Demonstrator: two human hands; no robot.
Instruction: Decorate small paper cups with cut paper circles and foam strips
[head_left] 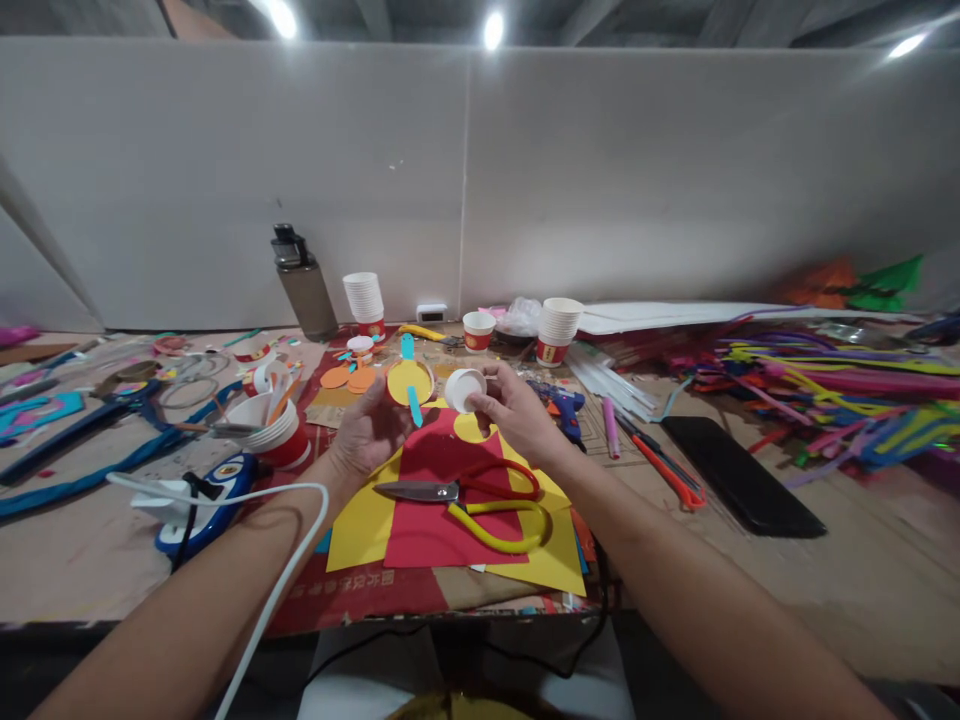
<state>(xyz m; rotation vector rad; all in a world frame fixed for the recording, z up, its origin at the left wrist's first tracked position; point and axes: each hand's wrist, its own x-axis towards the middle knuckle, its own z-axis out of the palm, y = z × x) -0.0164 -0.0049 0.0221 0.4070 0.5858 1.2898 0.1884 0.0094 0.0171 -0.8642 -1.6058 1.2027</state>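
My left hand [375, 428] is closed on a yellow paper disc [401, 384] with a pale rim; a blue strip sticks out above and below it. Just to the right, my right hand [511, 405] pinches a small white paper cup [463, 388], its round face turned toward me. A narrow gap parts the two pieces. Beneath my hands lie red paper [427, 535] and yellow paper [352, 530]. Large scissors [480, 495] with red and yellow handles rest on these sheets, blades pointing left. Under the white cup lies another yellow disc [469, 430].
Cup stacks [363, 298] [559, 325] and a bottle [304, 290] stand at the back. Left are cups holding tools [281, 435] and a power strip [225, 495] whose white cable crosses my left forearm. Right lie a glue gun [568, 405], a phone [739, 475] and colourful pipe cleaners [840, 390].
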